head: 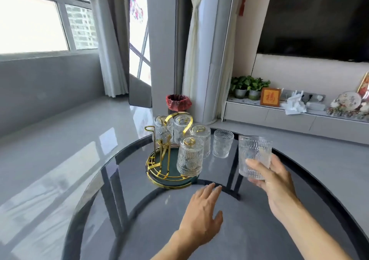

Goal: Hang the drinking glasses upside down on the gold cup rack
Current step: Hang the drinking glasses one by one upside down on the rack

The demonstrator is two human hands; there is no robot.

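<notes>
The gold cup rack (159, 166) with a dark green base stands on the glass table, left of centre. Several ribbed clear glasses hang upside down on its prongs, the nearest (189, 157) at the front right. One free gold prong (150, 129) sticks up at the left. Another glass (223, 143) stands upright on the table just right of the rack. My right hand (273, 182) holds a further ribbed glass (254, 156) in the air, to the right of the rack. My left hand (203, 209) hovers flat and open above the table, in front of the rack.
The round glass table (139, 219) has a dark metal frame under it. Behind it are a red-lined bin (178, 102), a white curtain and a low TV cabinet (279, 118) with potted plants and ornaments. Grey floor and windows lie to the left.
</notes>
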